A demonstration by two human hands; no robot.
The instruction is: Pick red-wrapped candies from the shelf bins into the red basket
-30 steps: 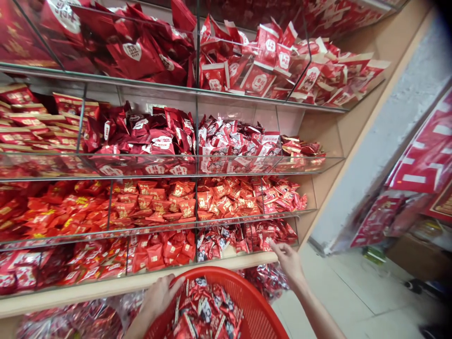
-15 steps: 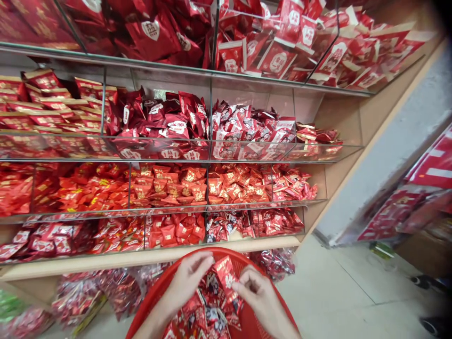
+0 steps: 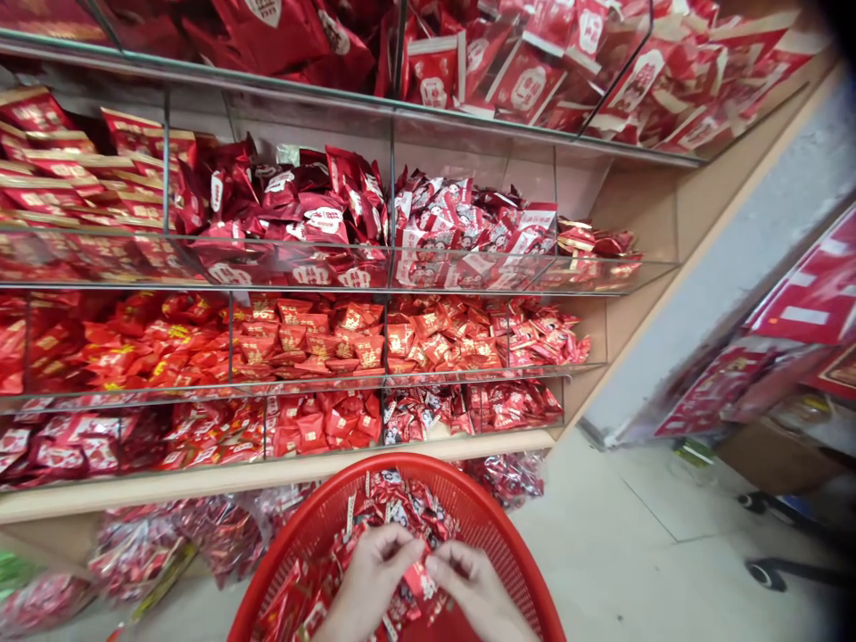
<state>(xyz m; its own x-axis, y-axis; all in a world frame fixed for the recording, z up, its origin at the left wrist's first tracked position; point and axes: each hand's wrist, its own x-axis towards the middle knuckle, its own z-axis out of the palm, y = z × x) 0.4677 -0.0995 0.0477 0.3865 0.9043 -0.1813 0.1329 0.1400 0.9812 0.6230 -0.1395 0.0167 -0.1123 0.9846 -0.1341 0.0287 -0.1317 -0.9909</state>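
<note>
Both hands meet over a red plastic basket (image 3: pixel 518 544) with perforated sides. My left hand (image 3: pixel 378 566) pinches a small red candy packet (image 3: pixel 421 581) with pale lettering at its upper edge. On the opposite side, the thumb and fingers of my right hand (image 3: pixel 472 580) close on the same packet. Whether its wrapper is torn cannot be made out. Beneath and behind the hands, many red wrapped candies (image 3: pixel 401 501), some with dark and white prints, lie heaped in the basket. The hands hide part of this heap.
Ahead rises a wooden shelf (image 3: pixel 642 201) with clear dividers, its bins full of red packets (image 3: pixel 321 343). Clear bags (image 3: pixel 144 544) of candies lie under its lowest board. To the right are a grey wall (image 3: pixel 728 241), a tiled floor (image 3: pixel 642 571) and a caster wheel (image 3: pixel 766 575).
My left hand has come over to the packet, and both hands now pinch it together, lower and closer to me. The view has shifted slightly, showing more of the basket.
</note>
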